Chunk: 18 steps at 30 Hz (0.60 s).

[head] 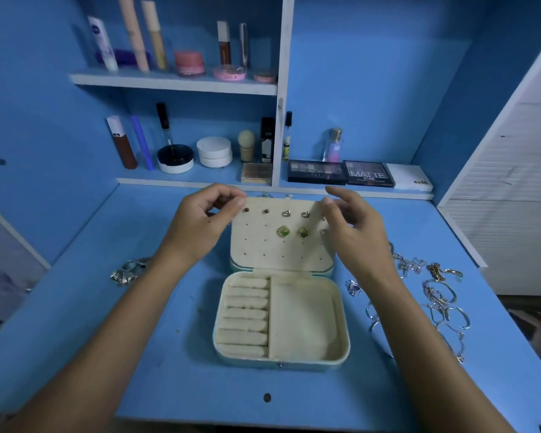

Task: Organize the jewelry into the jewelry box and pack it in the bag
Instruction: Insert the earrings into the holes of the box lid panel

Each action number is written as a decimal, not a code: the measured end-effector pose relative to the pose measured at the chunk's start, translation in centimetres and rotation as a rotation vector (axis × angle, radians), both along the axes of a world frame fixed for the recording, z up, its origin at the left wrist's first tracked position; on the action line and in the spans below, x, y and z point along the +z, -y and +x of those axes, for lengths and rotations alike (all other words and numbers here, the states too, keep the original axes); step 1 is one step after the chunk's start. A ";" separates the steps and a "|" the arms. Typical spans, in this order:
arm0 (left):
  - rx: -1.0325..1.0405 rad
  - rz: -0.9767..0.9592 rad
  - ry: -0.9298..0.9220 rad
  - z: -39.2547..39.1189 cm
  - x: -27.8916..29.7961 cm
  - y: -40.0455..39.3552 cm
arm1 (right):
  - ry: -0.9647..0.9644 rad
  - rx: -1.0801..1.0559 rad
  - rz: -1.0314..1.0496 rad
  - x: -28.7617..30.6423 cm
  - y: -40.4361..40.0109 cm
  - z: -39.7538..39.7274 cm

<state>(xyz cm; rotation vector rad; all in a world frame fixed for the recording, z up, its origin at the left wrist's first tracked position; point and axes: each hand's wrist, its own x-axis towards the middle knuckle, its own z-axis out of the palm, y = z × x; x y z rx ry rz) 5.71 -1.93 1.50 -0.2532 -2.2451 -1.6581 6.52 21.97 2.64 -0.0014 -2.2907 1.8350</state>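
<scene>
Both hands are up at the far edge of the cream, rounded-rectangle jewelry box [281, 307], which sits open in the middle of the blue desk [175, 382]. My left hand [200, 225] pinches the top left corner of the upright perforated earring panel [281, 242], thumb and forefinger curled on its edge. My right hand [353, 232] hovers at the top right corner, fingers loosely curled; can't tell if it's actually got hold of anything, maybe an earring or just the panel edge.

Panel already has small studs [256, 210], two little heart ones and a green square pair [293, 232] pushed in. Ring rolls and the big compartment in the near half are bare.

What's left lies to the sides: the silver chains and bangles [434, 301] heaped right of the box, closest to my right hand, and a clump of silver rings [128, 271] on the left, just past my left wrist. So I reckon the right hand drops down and right next. Haven't spotted the bag anywhere.
</scene>
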 end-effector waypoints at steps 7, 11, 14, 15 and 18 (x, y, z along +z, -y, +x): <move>0.073 -0.077 0.070 -1.2 -1.6 -0.5 | 0.002 0.062 0.170 -1.5 0.1 -2.3; 0.110 -0.145 0.088 -1.3 -2.8 -0.5 | 0.020 0.094 0.275 -2.2 0.1 -2.8; 0.142 -0.203 0.097 -1.2 -3.7 -0.5 | 0.031 0.106 0.345 -2.5 0.1 -3.3; 0.148 -0.228 0.104 -1.2 -3.9 -0.4 | 0.037 0.106 0.360 -2.6 0.0 -3.4; 0.154 -0.304 0.115 -1.0 -4.2 -0.5 | 0.065 0.104 0.371 -3.0 0.0 -3.5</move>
